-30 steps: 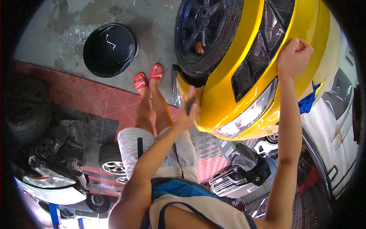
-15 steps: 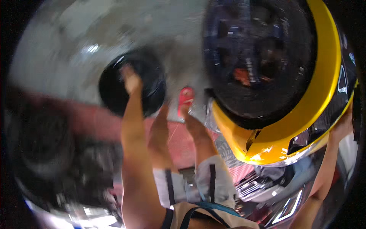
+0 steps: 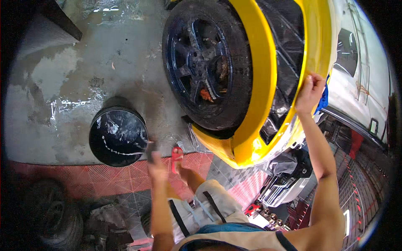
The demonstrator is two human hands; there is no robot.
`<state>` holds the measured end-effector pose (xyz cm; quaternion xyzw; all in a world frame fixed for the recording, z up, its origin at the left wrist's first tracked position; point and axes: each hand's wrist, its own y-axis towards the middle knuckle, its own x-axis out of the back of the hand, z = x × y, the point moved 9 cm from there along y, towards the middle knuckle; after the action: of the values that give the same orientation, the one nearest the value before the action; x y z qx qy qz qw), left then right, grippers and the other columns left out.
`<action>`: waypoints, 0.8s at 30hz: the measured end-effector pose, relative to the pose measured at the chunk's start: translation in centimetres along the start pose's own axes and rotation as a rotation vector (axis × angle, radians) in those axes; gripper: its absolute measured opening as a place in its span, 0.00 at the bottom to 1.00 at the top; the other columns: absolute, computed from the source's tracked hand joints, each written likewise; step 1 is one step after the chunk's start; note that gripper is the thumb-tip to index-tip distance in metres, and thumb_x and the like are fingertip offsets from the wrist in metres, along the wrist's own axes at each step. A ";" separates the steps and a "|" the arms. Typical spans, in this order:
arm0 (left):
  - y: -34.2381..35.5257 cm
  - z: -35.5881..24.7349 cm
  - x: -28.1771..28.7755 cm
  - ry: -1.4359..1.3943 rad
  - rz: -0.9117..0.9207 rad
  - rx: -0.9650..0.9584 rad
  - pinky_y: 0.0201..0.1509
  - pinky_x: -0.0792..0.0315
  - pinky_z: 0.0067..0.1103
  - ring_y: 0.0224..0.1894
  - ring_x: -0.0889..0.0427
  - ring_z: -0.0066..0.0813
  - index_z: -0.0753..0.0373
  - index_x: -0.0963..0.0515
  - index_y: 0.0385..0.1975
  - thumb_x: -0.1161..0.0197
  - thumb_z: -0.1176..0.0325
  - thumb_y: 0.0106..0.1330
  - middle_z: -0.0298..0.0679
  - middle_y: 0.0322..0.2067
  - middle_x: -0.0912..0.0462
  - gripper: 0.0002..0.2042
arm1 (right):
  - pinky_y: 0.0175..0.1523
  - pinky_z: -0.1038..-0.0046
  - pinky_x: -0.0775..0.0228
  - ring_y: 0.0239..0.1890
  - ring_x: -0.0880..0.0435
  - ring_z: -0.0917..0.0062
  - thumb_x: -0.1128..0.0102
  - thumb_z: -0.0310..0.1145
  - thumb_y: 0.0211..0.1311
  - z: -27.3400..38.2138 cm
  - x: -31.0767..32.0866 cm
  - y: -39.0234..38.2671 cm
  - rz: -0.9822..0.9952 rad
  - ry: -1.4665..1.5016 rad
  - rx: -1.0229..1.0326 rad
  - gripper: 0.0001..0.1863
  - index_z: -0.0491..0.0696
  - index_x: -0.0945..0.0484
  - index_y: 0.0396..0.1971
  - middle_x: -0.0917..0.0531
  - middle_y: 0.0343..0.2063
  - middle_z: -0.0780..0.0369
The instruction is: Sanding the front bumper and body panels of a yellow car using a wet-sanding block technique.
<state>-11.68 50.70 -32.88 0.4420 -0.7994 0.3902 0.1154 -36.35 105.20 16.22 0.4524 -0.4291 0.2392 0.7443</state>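
Note:
My left hand (image 3: 156,165), partly blurred, is closed around a small dark object (image 3: 151,149) whose kind I cannot make out. Water trails from it across the black bucket (image 3: 98,148), which holds dark, glossy water. At the right, my right hand (image 3: 310,94) has its fingers curled against the edge of a car's yellow front body panel (image 3: 263,79). Blue material (image 3: 323,99) shows just behind that hand. The panel arches around a dark multi-spoke wheel (image 3: 199,62) with a black tyre (image 3: 238,71); something orange (image 3: 206,95) shows between the spokes.
Wet grey concrete (image 3: 79,121) meets red and grey floor tiles (image 3: 125,176) below the bucket. Loose tyres (image 3: 60,217) stand at the lower left. Another vehicle (image 3: 289,184) is at the lower right, and a white one (image 3: 364,62) at the far right.
My left hand has come out of the bucket toward me with the dark object, trailing water. The view has swung right; my right hand stays at the yellow panel's edge.

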 end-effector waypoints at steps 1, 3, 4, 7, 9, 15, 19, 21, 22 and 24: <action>-1.4 -13.8 -4.7 -0.048 0.042 -0.011 0.66 0.31 0.31 0.60 0.21 0.41 0.66 0.39 0.70 0.45 0.54 0.74 0.51 0.59 0.22 0.31 | 0.42 0.77 0.34 0.33 0.29 0.81 0.46 0.30 0.70 -1.4 1.3 -0.2 0.025 -0.049 -0.009 0.08 0.43 0.25 0.43 0.27 0.30 0.66; -0.2 -38.0 0.5 -0.164 0.410 -0.066 0.76 0.47 0.33 0.73 0.38 0.42 0.69 0.44 0.72 0.50 0.54 0.75 0.53 0.71 0.37 0.32 | 0.40 0.76 0.33 0.31 0.29 0.81 0.45 0.31 0.70 -4.3 4.3 -0.4 0.042 -0.113 -0.052 0.09 0.43 0.25 0.43 0.27 0.29 0.65; -0.2 -40.4 -0.3 -0.146 0.372 -0.044 0.76 0.47 0.33 0.73 0.38 0.42 0.69 0.44 0.72 0.50 0.54 0.75 0.53 0.71 0.37 0.32 | 0.39 0.76 0.33 0.31 0.29 0.81 0.45 0.32 0.70 -2.7 2.3 -0.3 0.049 -0.064 -0.058 0.09 0.43 0.25 0.43 0.27 0.28 0.65; 0.5 -48.1 -0.4 -0.802 0.007 -0.492 0.79 0.61 0.46 0.77 0.58 0.61 0.72 0.54 0.74 0.48 0.66 0.70 0.61 0.75 0.55 0.36 | 0.38 0.77 0.34 0.30 0.30 0.81 0.44 0.32 0.69 -2.7 0.4 -0.8 0.052 0.032 -0.084 0.10 0.42 0.25 0.44 0.27 0.28 0.65; 4.0 -52.8 2.6 -0.780 -0.076 -0.527 0.78 0.63 0.48 0.77 0.59 0.62 0.73 0.55 0.74 0.47 0.63 0.69 0.62 0.75 0.57 0.37 | 0.38 0.77 0.34 0.30 0.30 0.82 0.44 0.32 0.69 -3.6 1.6 -0.8 0.061 0.043 -0.101 0.10 0.42 0.25 0.44 0.27 0.29 0.65; 19.8 -59.7 12.5 -0.743 -0.218 -0.749 0.78 0.65 0.51 0.77 0.61 0.63 0.73 0.56 0.74 0.49 0.56 0.70 0.63 0.75 0.58 0.40 | 0.38 0.79 0.36 0.31 0.31 0.83 0.44 0.30 0.69 -0.6 0.3 -0.4 0.045 0.054 -0.040 0.09 0.41 0.25 0.44 0.28 0.29 0.66; 9.5 -56.0 6.9 -0.759 -0.126 -0.707 0.77 0.61 0.52 0.77 0.57 0.61 0.75 0.53 0.73 0.43 0.60 0.66 0.62 0.75 0.55 0.41 | 0.37 0.79 0.36 0.30 0.32 0.82 0.45 0.29 0.70 -2.0 1.0 -0.8 0.034 0.107 -0.058 0.09 0.40 0.26 0.44 0.28 0.29 0.65; 9.5 -56.3 6.6 -0.749 -0.081 -0.645 0.78 0.63 0.48 0.78 0.59 0.58 0.74 0.55 0.74 0.50 0.62 0.72 0.62 0.75 0.57 0.36 | 0.37 0.79 0.36 0.30 0.32 0.82 0.45 0.29 0.70 -2.0 1.0 -0.5 0.031 0.109 -0.042 0.10 0.40 0.26 0.44 0.28 0.29 0.65; 12.2 -57.8 8.5 -0.750 -0.141 -0.673 0.79 0.63 0.48 0.78 0.59 0.57 0.74 0.55 0.74 0.52 0.63 0.74 0.61 0.75 0.57 0.34 | 0.37 0.79 0.36 0.30 0.32 0.83 0.45 0.29 0.70 -1.8 1.3 -0.5 0.044 0.104 -0.029 0.10 0.40 0.26 0.44 0.28 0.30 0.65; 21.4 -60.7 12.9 -0.717 -0.272 -0.706 0.79 0.66 0.46 0.78 0.59 0.55 0.72 0.55 0.74 0.55 0.66 0.76 0.57 0.76 0.57 0.31 | 0.37 0.79 0.36 0.30 0.32 0.83 0.44 0.29 0.70 -1.2 0.3 -0.5 0.035 0.118 -0.025 0.10 0.40 0.26 0.44 0.27 0.30 0.65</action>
<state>-46.02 93.37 3.37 0.5819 -0.8070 -0.0977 0.0261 -35.38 106.00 15.97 0.4208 -0.3953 0.2730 0.7695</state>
